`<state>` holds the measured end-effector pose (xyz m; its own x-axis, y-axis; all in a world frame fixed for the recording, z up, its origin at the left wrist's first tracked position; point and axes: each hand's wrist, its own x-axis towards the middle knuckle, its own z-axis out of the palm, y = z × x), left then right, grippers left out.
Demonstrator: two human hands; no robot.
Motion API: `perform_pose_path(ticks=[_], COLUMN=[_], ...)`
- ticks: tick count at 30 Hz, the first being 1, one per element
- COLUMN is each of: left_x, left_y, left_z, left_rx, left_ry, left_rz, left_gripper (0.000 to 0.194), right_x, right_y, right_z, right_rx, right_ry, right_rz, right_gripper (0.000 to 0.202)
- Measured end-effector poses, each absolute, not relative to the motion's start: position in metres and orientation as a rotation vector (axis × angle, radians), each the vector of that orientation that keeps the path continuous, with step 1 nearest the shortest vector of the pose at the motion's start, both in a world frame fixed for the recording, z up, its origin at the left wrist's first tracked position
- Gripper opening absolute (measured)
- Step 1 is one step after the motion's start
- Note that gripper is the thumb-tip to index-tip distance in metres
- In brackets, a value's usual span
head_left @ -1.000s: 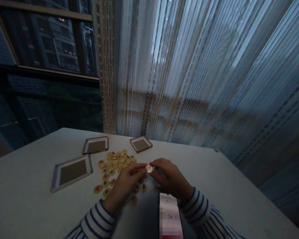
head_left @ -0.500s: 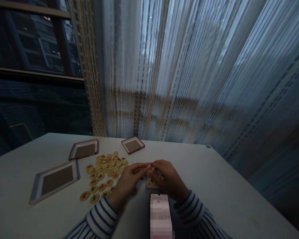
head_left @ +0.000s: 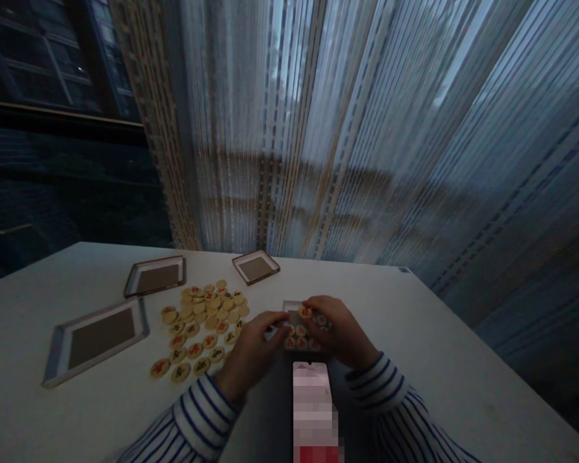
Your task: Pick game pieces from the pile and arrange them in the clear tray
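Note:
Pinched in the fingertips of my right hand (head_left: 340, 328) is a round xiangqi piece (head_left: 305, 311) with a red character, held over a small light box (head_left: 292, 304). Several red-marked pieces (head_left: 302, 343) lie inside that box, in its nearer part. My left hand (head_left: 253, 344) is at the box's left side, thumb and fingers apart with nothing seen between them. Part of the box's right side is hidden by my right hand. To the left of my left hand spreads a loose heap of xiangqi pieces (head_left: 211, 312), some with red or black characters, some blank side up.
A phone (head_left: 311, 405) with a lit screen lies just in front of the box. Three shallow trays stand on the white table (head_left: 415, 360): a large one (head_left: 142, 315) at left, another (head_left: 181, 273) behind it, and a smaller one (head_left: 236, 265) at the back. Curtains hang beyond.
The piece between both hands is now in my right hand alone. My left hand has drawn back slightly, its fingers parted, and more of the box shows. The view has tilted down a little.

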<state>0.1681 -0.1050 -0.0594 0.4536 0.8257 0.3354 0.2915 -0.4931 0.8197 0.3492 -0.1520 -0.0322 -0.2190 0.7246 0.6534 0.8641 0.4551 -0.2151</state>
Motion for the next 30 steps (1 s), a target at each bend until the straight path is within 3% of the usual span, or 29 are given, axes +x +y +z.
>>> perform_pose_path(ticks=[11, 16, 30], left_x=[0.166, 0.165, 0.167], left_y=[-0.106, -0.108, -0.108], left_z=[-0.071, -0.065, -0.069], left_rx=[2.607, 2.611, 2.547], left_ry=[0.943, 0.967, 0.977], left_rz=[0.751, 0.582, 0.536], left_gripper=[0.033, 0.03, 0.028], right_x=[0.355, 0.358, 0.369], right_y=[-0.145, -0.14, -0.125], right_z=[-0.019, -0.008, -0.005], right_rx=[-1.556, -1.611, -1.644], right_ry=[-2.178, -2.266, -2.346], right_rz=[-0.156, -0.107, -0.032], right_gripper=[0.021, 0.02, 0.023])
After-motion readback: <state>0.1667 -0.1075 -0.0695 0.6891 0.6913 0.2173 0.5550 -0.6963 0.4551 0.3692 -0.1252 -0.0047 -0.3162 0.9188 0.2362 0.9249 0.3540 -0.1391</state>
